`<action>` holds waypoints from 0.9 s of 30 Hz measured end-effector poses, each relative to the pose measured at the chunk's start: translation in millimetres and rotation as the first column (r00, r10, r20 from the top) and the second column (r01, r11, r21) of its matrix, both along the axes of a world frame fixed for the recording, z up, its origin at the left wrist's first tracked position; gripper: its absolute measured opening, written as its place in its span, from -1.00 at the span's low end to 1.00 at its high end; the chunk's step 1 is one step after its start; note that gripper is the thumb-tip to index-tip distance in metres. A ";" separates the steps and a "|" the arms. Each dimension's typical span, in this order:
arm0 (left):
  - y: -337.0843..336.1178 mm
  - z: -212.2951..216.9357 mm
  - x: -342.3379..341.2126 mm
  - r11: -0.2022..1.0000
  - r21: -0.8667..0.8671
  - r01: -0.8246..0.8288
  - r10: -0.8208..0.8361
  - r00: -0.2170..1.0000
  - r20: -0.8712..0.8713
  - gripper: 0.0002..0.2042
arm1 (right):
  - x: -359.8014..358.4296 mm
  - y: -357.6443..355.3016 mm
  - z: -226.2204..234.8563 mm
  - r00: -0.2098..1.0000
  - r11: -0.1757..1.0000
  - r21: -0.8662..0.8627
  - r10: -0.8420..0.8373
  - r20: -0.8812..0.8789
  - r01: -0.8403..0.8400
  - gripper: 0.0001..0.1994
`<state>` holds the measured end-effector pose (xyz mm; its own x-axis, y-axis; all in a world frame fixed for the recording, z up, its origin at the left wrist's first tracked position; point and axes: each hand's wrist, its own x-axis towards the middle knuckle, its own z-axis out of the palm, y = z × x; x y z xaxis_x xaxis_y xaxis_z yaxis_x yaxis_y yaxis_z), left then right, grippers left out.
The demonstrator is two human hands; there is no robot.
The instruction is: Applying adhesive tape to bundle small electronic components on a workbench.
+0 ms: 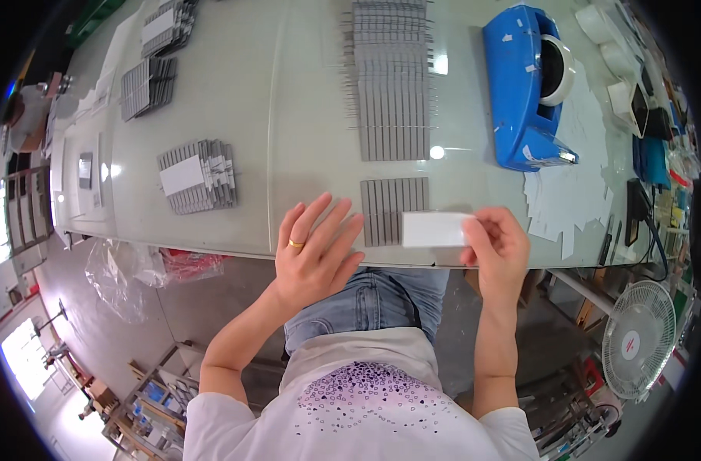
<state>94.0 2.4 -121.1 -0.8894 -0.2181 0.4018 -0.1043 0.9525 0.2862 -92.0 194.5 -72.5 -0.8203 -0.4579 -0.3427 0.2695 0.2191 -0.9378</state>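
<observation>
Between the thumb and fingers of my right hand is a white rectangular card. The card's left end overlaps a small set of grey ribbed strips lying at the table's near edge; whether it rests on them or hovers just above, I cannot tell. My left hand, with a ring on one finger, is beside the left side of that set. Its fingers are spread and hold nothing. Farther away, a long overlapping column of similar grey strips runs toward the back of the table.
A blue tape dispenser with a white roll stands at the right, near white paper sheets. Bundles of grey strips with white cards lie on the left of the pale table. A white fan is at lower right.
</observation>
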 end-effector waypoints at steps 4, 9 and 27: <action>1.4 -1.1 -1.3 0.999 -0.033 -0.009 0.010 1.000 0.013 -0.59 | -1.2 -30.6 -3.9 0.991 0.992 0.002 0.122 0.049 -0.123 -0.89; 2.2 -0.4 -1.4 0.998 -0.056 -0.020 0.022 1.000 0.023 -0.58 | 3.7 -38.8 -9.1 0.987 0.987 0.025 0.161 0.005 -0.161 -0.87; 10.3 16.9 -0.1 0.985 -0.174 0.005 0.023 0.987 0.157 -0.46 | 7.7 -39.8 -13.4 0.980 0.981 0.071 0.187 -0.066 -0.182 -0.87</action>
<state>93.9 12.7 -104.2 -0.9429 -0.1655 0.2890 -0.1436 0.9850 0.0956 -84.3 154.7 -85.9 -0.7474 -0.5825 -0.3197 0.1514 0.3193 -0.9355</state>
